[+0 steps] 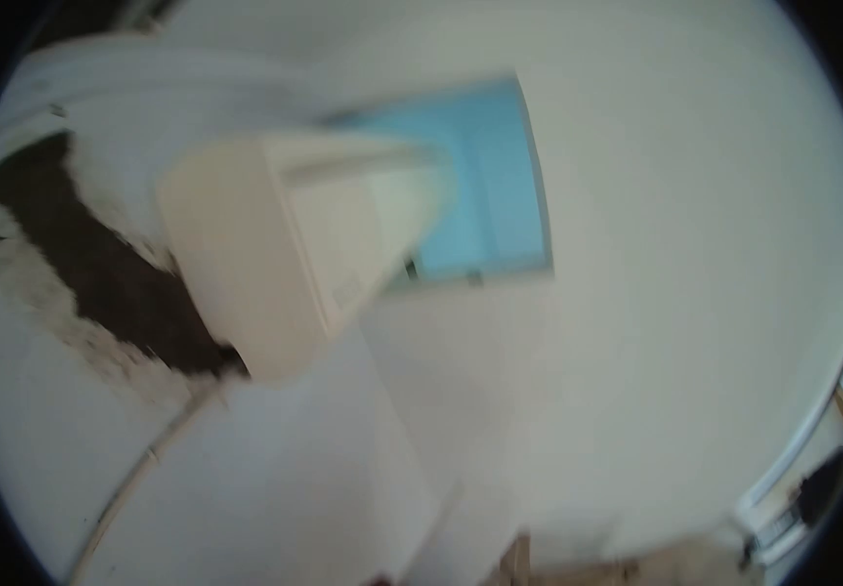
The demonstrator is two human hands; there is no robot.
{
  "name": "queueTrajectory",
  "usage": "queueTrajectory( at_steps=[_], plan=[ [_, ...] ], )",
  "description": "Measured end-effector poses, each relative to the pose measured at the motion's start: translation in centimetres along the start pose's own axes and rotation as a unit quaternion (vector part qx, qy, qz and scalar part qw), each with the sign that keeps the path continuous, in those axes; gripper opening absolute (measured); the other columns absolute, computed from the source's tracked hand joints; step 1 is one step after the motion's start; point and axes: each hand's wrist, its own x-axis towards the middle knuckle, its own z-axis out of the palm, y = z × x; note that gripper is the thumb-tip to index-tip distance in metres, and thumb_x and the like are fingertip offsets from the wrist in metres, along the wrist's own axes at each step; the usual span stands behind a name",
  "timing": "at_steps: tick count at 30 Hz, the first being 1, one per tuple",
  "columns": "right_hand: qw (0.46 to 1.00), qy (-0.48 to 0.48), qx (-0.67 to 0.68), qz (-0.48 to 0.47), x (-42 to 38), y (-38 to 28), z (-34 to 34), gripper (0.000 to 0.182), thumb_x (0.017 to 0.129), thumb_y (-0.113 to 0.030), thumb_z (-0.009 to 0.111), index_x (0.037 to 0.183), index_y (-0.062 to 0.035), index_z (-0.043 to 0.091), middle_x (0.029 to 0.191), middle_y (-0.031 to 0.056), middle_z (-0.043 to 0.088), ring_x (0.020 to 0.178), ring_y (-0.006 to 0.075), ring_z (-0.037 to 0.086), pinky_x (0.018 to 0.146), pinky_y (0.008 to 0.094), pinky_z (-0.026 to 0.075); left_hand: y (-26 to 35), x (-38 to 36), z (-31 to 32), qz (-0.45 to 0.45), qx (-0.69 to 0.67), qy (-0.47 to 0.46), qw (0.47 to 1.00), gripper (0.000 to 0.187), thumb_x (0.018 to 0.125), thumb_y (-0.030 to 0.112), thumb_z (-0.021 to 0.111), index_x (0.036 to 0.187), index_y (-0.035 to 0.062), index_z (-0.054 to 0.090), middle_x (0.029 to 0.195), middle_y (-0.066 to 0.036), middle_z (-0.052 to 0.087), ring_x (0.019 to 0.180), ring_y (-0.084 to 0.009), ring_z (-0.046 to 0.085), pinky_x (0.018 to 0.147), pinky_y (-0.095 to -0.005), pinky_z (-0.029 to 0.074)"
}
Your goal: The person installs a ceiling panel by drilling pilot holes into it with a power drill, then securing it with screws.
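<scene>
Neither my left hand nor my right hand shows in the head view. A cream-coloured box-shaped unit [231, 259], smeared by motion, juts out from a pale wall [675, 254]. Its exact kind is hard to make out. Behind its right end is a bright blue rectangular panel or opening [500, 186] with a grey edge. To the left of the unit, a long dark patch [114, 269] with ragged edges breaks the pale surface.
A thin pale pipe or cable [153, 454] runs down from below the dark patch. Blurred brownish things [627, 568] lie along the bottom edge. Dark objects [825, 488] and a curved pale edge [802, 444] are at the lower right.
</scene>
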Motion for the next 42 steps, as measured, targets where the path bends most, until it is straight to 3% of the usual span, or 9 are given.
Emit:
queueTrajectory(
  at_steps=[1, 3, 6, 8, 10, 12, 15, 37, 42],
  plan=[
    [0.998, 0.012, 0.005, 0.068, -6.1, 3.9, -0.8, 0.044, 0.087, -0.022, 0.063, 0.124, 0.0003, 0.054, 0.123, 0.0169, 0.059, 0.111, 0.0262, 0.057, 0.093, 0.0365, 0.047, -1.3, 2.7, 0.6, 0.191, 0.014, 0.138, 0.972, 0.034, 0.092, 0.032, 0.056, 0.078, 0.0006, 0.057, 0.075, -0.02, 0.056, 0.069, -0.0414, 0.053, 0.062, -0.0508, 0.042],
    [0.979, 0.035, 0.018, 0.199, -18.9, 9.5, -1.6, 0.043, 0.087, -0.022, 0.062, 0.123, 0.0003, 0.054, 0.123, 0.0167, 0.059, 0.111, 0.0261, 0.057, 0.093, 0.0364, 0.047, 0.4, 3.3, -0.9, 0.144, -0.101, 0.03, 0.984, 0.031, 0.088, 0.025, 0.063, 0.074, 0.0005, 0.05, 0.066, -0.017, 0.048, 0.057, -0.0389, 0.047, 0.049, -0.0473, 0.036],
    [0.944, 0.065, 0.046, 0.32, -31.5, 11.0, -1.3, 0.043, 0.087, -0.021, 0.062, 0.123, 0.0002, 0.054, 0.123, 0.0165, 0.059, 0.111, 0.0258, 0.058, 0.093, 0.0361, 0.047, 6.0, 6.2, -4.1, -0.035, -0.321, -0.089, 0.942, 0.039, 0.095, 0.035, 0.054, 0.099, -0.0034, 0.06, 0.074, -0.007, 0.058, 0.066, -0.0155, 0.047, 0.063, -0.0335, 0.042],
    [0.969, 0.104, -0.175, 0.143, -30.6, 6.1, -4.4, 0.047, 0.097, -0.031, 0.049, 0.136, -0.0048, 0.045, 0.127, 0.0115, 0.058, 0.113, 0.0214, 0.056, 0.095, 0.036, 0.047, 7.8, 8.0, -4.2, -0.034, -0.422, -0.078, 0.903, 0.041, 0.095, 0.034, 0.054, 0.108, -0.0038, 0.061, 0.079, 0.0, 0.059, 0.072, -0.0116, 0.047, 0.067, -0.031, 0.043],
    [0.954, 0.153, 0.24, 0.093, -28.8, -0.2, -6.9, 0.06, 0.099, -0.043, 0.042, 0.143, -0.0031, 0.036, 0.141, 0.012, 0.047, 0.125, 0.0271, 0.048, 0.101, 0.0377, 0.042, 7.7, 9.9, -3.0, -0.047, -0.474, -0.147, 0.867, 0.041, 0.096, 0.033, 0.054, 0.11, -0.0049, 0.061, 0.087, 0.0, 0.061, 0.076, -0.0109, 0.049, 0.071, -0.0291, 0.043],
    [0.888, 0.157, 0.411, 0.131, -28.7, -4.6, -9.0, 0.076, 0.098, -0.058, 0.024, 0.146, 0.0007, 0.027, 0.145, 0.0139, 0.041, 0.131, 0.0296, 0.041, 0.107, 0.0388, 0.037, 9.8, 11.5, -1.9, -0.027, -0.512, -0.154, 0.845, 0.041, 0.095, 0.033, 0.055, 0.11, -0.0052, 0.061, 0.088, -0.001, 0.062, 0.077, -0.0108, 0.051, 0.072, -0.0288, 0.044],
    [0.923, 0.191, 0.324, 0.08, -29.2, -8.0, -10.6, 0.086, 0.096, -0.064, 0.011, 0.147, 0.0036, 0.021, 0.144, 0.0162, 0.04, 0.131, 0.0302, 0.04, 0.109, 0.039, 0.034, 12.1, 13.8, -0.5, -0.045, -0.583, -0.201, 0.786, 0.04, 0.095, 0.033, 0.056, 0.107, -0.0045, 0.061, 0.09, -0.004, 0.062, 0.08, -0.0122, 0.056, 0.074, -0.0299, 0.048],
    [0.929, 0.171, 0.32, -0.074, -30.2, -16.1, -16.6, 0.085, 0.095, -0.064, 0.024, 0.144, 0.004, 0.03, 0.14, 0.0186, 0.045, 0.13, 0.027, 0.042, 0.106, 0.0375, 0.035, 17.9, 18.8, 2.7, 0.044, -0.627, -0.235, 0.741, 0.06, 0.098, 0.048, 0.045, 0.128, -0.0039, 0.048, 0.12, -0.013, 0.058, 0.109, -0.0248, 0.057, 0.095, -0.0395, 0.045],
    [0.916, 0.337, 0.218, 0.018, -31.6, -4.8, -19.4, 0.055, 0.098, -0.038, 0.043, 0.141, -0.0039, 0.04, 0.136, 0.0166, 0.049, 0.124, 0.0279, 0.048, 0.101, 0.0363, 0.041, 20.7, 18.4, 1.7, 0.078, -0.641, -0.221, 0.731, 0.06, 0.099, 0.048, 0.04, 0.13, -0.0032, 0.045, 0.122, -0.012, 0.056, 0.11, -0.0238, 0.055, 0.094, -0.0386, 0.046]
  ],
)
